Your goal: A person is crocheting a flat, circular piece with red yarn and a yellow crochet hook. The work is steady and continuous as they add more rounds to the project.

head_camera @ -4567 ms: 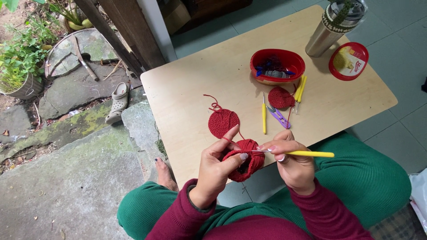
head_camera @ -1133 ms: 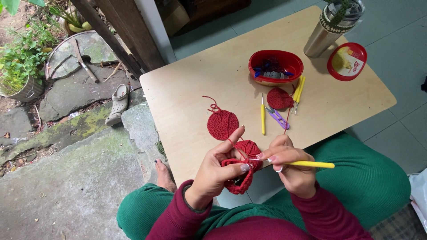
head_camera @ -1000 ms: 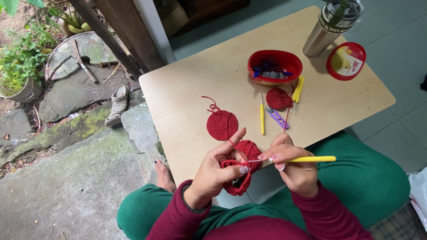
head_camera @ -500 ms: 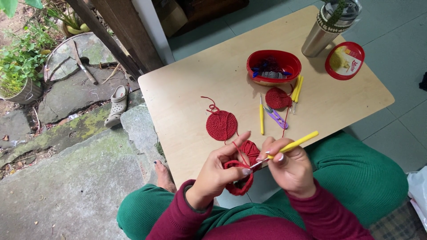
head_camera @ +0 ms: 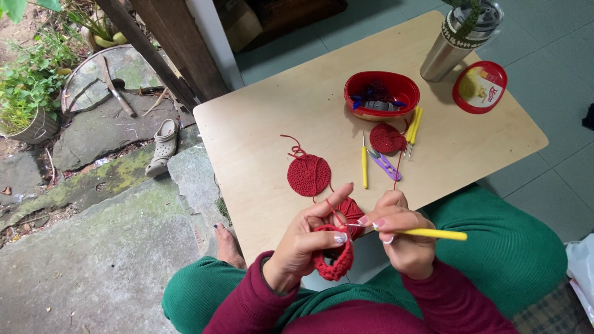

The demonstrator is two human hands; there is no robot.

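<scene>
Just off the near table [head_camera: 260, 185] edge, over the lap: red crochet piece [head_camera: 334, 263], pinched in left hand [head_camera: 303, 247], grip clenched on its rim, yarn strand running over the forefinger. Right hand [head_camera: 402, 241] closed around yellow hook [head_camera: 427, 234], handle's long axis nearly level, tip pointing left into the piece, butt toward the right.

Probably light, soft and floppy, stretching under pull; best held at the rim close beside the working stitch. Hook likely stiff and smooth, best gripped mid-handle.

Near table middle: flat red disc [head_camera: 308, 175]. Toward far right: smaller disc [head_camera: 387, 137], spare hook [head_camera: 364, 170], purple snips [head_camera: 387, 165], red bowl [head_camera: 382, 93], lid [head_camera: 479, 86], steel tumbler [head_camera: 455, 40].
</scene>
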